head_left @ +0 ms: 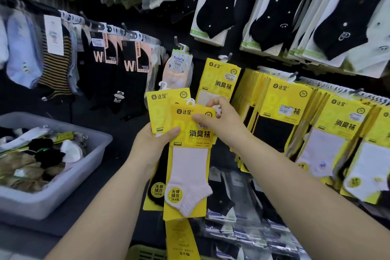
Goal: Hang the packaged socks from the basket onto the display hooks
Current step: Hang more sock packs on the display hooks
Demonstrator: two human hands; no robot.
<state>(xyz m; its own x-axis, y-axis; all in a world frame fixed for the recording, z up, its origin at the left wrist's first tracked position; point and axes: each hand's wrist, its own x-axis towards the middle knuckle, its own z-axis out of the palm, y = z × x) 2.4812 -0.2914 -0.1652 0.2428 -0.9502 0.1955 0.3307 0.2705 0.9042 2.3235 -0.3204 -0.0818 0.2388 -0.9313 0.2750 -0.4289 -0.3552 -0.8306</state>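
The left hand (155, 139) clasps a fanned stack of yellow sock packs (160, 99) so the right hand (221, 120) can pinch the front pack (190, 164) near its hanger. Both sit just below-left of the display hook (229, 56), which carries a matching pack and is probably where this one goes.

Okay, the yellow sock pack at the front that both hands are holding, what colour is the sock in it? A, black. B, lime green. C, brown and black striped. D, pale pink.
D: the front pack, gripped by the left hand and pinched at its top by the right hand, shows a pale pink ankle sock against the yellow card.
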